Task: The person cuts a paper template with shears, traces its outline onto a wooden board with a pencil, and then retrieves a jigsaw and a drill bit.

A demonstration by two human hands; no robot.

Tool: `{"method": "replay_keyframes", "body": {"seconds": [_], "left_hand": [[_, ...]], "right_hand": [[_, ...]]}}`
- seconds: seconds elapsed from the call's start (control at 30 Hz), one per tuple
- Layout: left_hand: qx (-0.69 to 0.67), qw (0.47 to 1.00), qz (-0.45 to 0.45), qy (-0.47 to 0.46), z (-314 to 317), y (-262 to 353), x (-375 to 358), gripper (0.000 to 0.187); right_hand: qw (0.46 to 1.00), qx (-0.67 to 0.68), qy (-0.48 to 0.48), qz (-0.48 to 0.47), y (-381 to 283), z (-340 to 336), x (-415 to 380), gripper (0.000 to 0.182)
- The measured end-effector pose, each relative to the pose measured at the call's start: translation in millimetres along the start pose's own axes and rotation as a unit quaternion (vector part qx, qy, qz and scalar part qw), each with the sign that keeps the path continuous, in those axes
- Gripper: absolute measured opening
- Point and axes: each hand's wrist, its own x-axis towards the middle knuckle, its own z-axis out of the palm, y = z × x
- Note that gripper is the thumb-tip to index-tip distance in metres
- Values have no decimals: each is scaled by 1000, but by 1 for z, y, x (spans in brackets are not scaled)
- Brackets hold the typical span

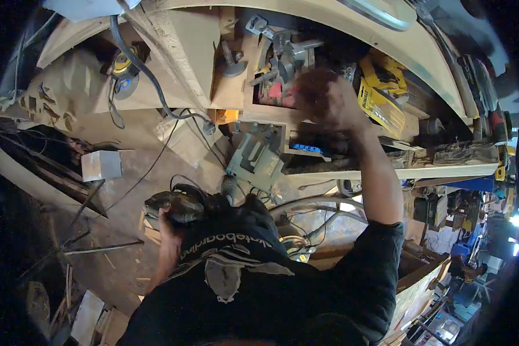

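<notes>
At the lower left, my left hand (168, 229) is wrapped round a dark, rounded power tool (184, 206), close to my shirt. My right hand (341, 104) is raised over a wooden shelf tray and smeared by motion; its fingers and anything in them cannot be made out. Beside it on the left, metal tools (285, 57) and red pieces (275, 90) lie in a compartment. Just to its right sits a yellow packet (380, 108). A blue item (307, 148) rests in the compartment below.
A grey-green tool case (255, 161) stands below the shelf. A black hose (141, 63) hangs at the upper left near a yellow tool (121, 62). Cables cross the floor by a white box (101, 165). A wooden shelf edge (432, 172) runs along the right.
</notes>
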Motion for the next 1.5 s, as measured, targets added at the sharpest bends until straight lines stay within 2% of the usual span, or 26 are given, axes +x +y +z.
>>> {"method": "replay_keyframes", "body": {"seconds": [0.07,0.13,0.17,0.27,0.33,0.37,0.43,0.57,0.63,0.67,0.73,0.8,0.87,0.93,0.97,1.0,1.07,1.1,1.2,1.23,1.27,1.33,1.4,1.5], "left_hand": [[10,1000,4,21,5,4,-1,59],[24,999,8,42,17,8,-10,59],[80,995,39,47,26,9,-16,59],[133,986,79,56,40,6,-27,59],[132,986,86,63,48,0,-36,59],[120,986,88,80,57,-4,-40,58],[107,985,92,101,68,-13,-49,57],[103,984,107,98,68,-38,-61,48],[109,983,124,83,50,-54,-54,44],[57,990,112,62,27,-60,-45,42],[2,994,102,42,27,-75,-50,39],[0,983,138,118,55,-87,-73,39],[25,983,149,108,47,-97,-77,41],[54,982,155,95,48,-103,-79,43],[45,983,151,97,49,-108,-83,46],[40,983,150,99,46,-113,-84,47],[5,988,133,84,33,-121,-81,50],[-27,991,117,66,32,-125,-83,52],[-1,989,140,57,47,-136,-95,52],[0,989,139,58,48,-140,-96,52],[6,986,158,57,47,-144,-98,52],[21,983,169,61,33,-148,-100,52],[1,986,144,89,-3,-149,-100,50],[13,988,119,100,7,-153,-110,49]], "right_hand": [[999,-31,-7,9,8,7,2,19],[991,-99,78,-33,10,12,-1,13],[991,-99,81,-31,16,16,-4,13],[991,-112,45,-50,17,8,-6,18],[1000,16,8,2,-28,-36,3,32],[1000,17,10,-2,-23,-36,1,32],[992,35,117,-26,-12,-35,-7,25],[991,-9,122,-51,-19,-49,-27,25],[974,98,189,82,-21,-46,-59,20],[974,100,187,81,-22,-39,-78,20],[912,267,292,109,-21,-16,-117,17],[888,292,292,204,-28,20,-147,13],[921,254,239,173,-27,52,-169,12],[913,272,184,243,-22,94,-195,10],[913,280,153,253,-17,106,-204,22],[912,283,149,257,-9,125,-218,22],[965,94,94,225,16,159,-238,40],[965,58,14,254,24,163,-245,53],[969,-1,42,242,56,189,-255,55],[964,0,-14,266,67,194,-257,59],[963,2,-16,269,77,201,-260,59],[958,-119,-104,240,96,218,-267,63],[948,-123,-158,248,109,219,-263,65],[931,-77,-216,284,122,218,-258,60]]}}
